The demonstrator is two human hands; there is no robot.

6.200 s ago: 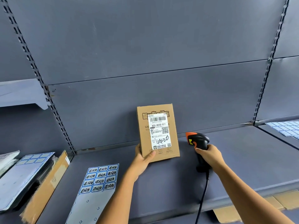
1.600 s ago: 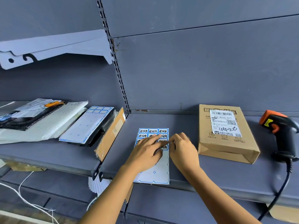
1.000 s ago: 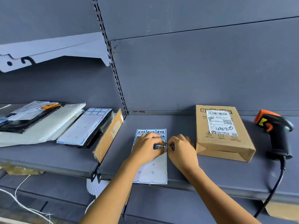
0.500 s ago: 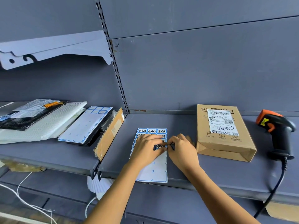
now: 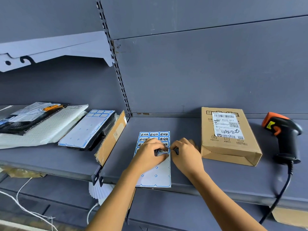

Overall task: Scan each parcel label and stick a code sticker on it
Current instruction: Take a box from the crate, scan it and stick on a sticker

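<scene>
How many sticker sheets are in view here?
2. The centre sheet lies on the shelf under the left hand and right hand; the left sheet rests atop the parcel pile. More may be hidden.

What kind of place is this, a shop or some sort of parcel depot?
Probably a parcel pickup or sorting point: grey slotted metal shelving, a labelled cardboard parcel beside a corded barcode scanner, and mailer bags stacked on the left.
</scene>
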